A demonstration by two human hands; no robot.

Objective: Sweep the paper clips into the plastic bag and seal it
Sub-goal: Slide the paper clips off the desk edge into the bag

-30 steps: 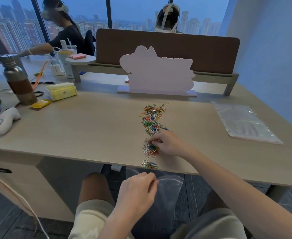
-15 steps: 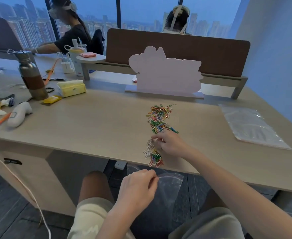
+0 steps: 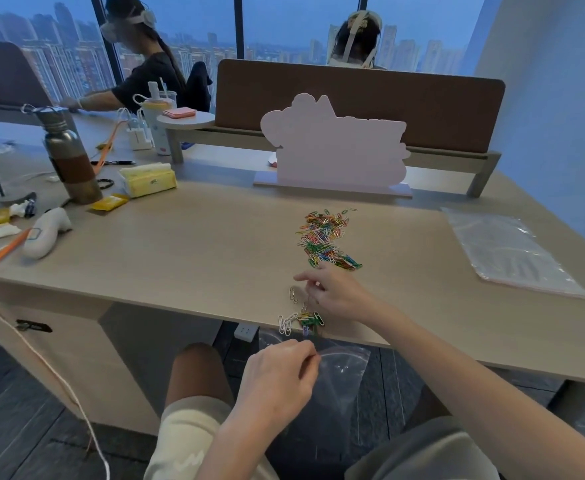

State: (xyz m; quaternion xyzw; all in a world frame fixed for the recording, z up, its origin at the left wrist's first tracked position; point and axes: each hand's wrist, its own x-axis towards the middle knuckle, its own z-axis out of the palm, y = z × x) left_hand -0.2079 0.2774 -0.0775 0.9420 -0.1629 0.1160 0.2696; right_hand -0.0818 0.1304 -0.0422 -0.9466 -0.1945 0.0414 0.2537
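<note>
The plastic bag [image 3: 339, 372] is pinched open by the left hand [image 3: 277, 379] below the desk [image 3: 187, 258] edge (as a catcher); paper clips [image 3: 301, 322] are raked by the right hand [image 3: 336, 292], fingers loosely spread.

Left hand [image 3: 277, 375] pinches plastic bag [image 3: 343, 372]; paper clips [image 3: 301, 322] at edge.

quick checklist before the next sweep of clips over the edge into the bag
1. Plastic bag sits below the desk edge, under the clips: ok.
2. Left hand pinches the bag's rim: ok.
3. Bag mouth open wide enough: cannot tell.
4. Small cluster of paper clips sits at the desk edge above the bag: ok.
5. Right hand rests on the desk just behind that cluster: ok.
6. Main pile swept: not ok, it lies farther back.
</note>
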